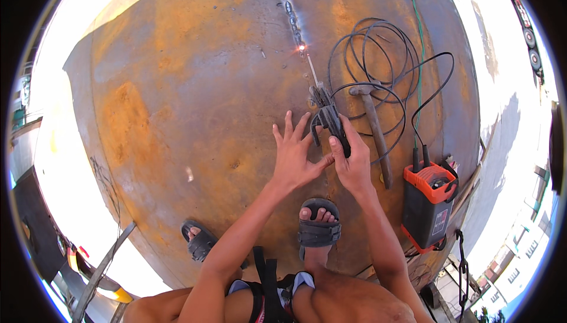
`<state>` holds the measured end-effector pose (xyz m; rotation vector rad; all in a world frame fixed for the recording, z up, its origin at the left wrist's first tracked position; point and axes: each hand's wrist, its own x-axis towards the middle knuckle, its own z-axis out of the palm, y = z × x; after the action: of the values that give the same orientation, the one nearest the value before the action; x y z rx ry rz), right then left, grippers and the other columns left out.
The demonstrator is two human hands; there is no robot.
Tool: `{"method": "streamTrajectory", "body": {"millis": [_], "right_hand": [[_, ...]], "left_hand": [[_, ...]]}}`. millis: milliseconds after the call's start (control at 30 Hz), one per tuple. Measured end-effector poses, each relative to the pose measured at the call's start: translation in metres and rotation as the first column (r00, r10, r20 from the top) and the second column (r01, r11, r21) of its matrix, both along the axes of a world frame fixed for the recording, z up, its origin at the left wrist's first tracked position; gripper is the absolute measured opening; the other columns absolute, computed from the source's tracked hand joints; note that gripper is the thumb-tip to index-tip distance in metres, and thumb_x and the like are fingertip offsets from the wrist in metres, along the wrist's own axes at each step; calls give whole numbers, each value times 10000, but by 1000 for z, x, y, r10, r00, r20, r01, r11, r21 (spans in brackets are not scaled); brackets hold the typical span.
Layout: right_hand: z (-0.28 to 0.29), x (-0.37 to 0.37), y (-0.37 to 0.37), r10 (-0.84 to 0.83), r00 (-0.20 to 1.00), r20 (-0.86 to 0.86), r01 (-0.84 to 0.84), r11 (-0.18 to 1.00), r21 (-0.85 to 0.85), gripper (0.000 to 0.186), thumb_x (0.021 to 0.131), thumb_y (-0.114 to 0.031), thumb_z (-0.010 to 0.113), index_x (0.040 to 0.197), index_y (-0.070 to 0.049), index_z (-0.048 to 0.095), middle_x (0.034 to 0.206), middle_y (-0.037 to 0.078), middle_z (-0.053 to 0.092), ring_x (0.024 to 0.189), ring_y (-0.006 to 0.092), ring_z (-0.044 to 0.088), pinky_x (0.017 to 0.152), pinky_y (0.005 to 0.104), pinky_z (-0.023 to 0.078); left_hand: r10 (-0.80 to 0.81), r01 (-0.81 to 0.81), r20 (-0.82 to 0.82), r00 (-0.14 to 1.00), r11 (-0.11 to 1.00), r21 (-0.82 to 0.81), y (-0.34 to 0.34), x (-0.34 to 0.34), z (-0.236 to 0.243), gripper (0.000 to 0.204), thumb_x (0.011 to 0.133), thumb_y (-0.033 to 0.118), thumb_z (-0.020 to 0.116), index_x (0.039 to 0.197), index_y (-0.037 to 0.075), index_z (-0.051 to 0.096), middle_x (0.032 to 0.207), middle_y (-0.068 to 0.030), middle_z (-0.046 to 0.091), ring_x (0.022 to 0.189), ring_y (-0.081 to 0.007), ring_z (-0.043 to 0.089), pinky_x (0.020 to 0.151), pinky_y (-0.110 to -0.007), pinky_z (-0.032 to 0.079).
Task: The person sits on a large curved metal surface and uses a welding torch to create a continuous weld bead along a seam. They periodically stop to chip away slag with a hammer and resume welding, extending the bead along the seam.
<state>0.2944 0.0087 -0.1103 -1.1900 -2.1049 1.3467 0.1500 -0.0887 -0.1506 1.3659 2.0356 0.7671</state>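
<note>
Right hand [352,163] grasping dark metal electrode holder [326,116], rod tip sparking on grey weld seam [287,4]. Left hand [293,155] released, fingers spread, bracing beside holder. Seam beyond spark looks welded; stretch near holder unwelded on rusty orange steel tank [177,87].

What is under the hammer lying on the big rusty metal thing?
Under the long-handled metal hammer lie loops of black cable, resting on the rusty curved steel surface. The cable passes beneath the handle; the steel directly below the hammer is covered from view.
</note>
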Motion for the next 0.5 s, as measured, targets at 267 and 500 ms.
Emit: {"method": "streamTrajectory", "body": {"millis": [267, 500], "right_hand": [[-11, -1, -6, 9, 1000, -17, -8, 999, 35, 507, 1084, -227, 639, 1492, 56, 534, 1356, 288, 672, 1237, 449, 670, 1016, 458, 537], [-16, -7, -2, 13, 1000, -8, -13, 998, 54, 502, 1083, -216, 638, 1490, 58, 533, 1372, 293, 666, 1250, 456, 665, 1016, 467, 539]], "left_hand": [[-26, 26, -46, 999, 1000, -11, -6, 1, -5, 687, 904, 588, 741, 1365, 80, 703, 1660, -174, 433, 1609, -523, 177, 1211, -811, 95], [9, -9, 4, 1000, 1000, -19, -3, 1, -5, 647, 882, 468, 793, 1420, 130, 672, 1663, -128, 459, 1619, -506, 184, 1234, -782, 100]]}}
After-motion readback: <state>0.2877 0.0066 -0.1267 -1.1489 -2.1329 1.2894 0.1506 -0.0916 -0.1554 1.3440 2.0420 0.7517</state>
